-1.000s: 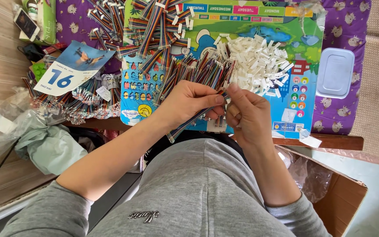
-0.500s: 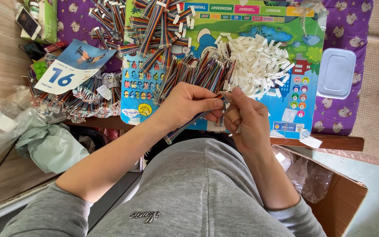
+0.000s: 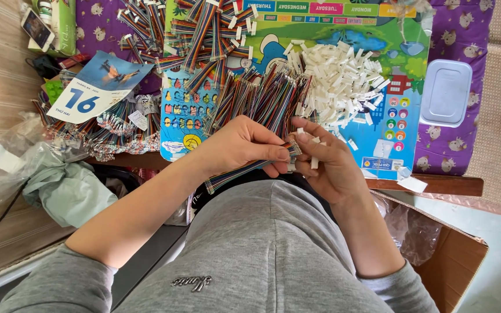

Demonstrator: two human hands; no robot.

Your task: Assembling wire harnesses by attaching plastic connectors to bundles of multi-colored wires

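Observation:
My left hand [image 3: 240,148] pinches a flat ribbon of many-coloured wires [image 3: 236,173] that trails down-left over my lap. Its metal-tipped end sits at my fingertips, where my right hand [image 3: 327,163] meets it, holding a small white plastic connector [image 3: 314,162] between the fingers. Just beyond my hands lies a fanned bundle of coloured wire ribbons [image 3: 268,98]. To its right is a heap of white connectors [image 3: 346,87].
A colourful printed mat [image 3: 378,133] covers the table, over a purple cloth [image 3: 465,35]. Finished ribbon cables [image 3: 198,35] pile at the back, more bundles [image 3: 105,130] at the left by a calendar sheet [image 3: 94,90]. White lidded box [image 3: 446,93] right; cardboard box [image 3: 453,261] below right; phone [image 3: 37,29].
My hands have drawn slightly toward me and closer together at the ribbon's end. The right hand's fingers have curled around the white connector.

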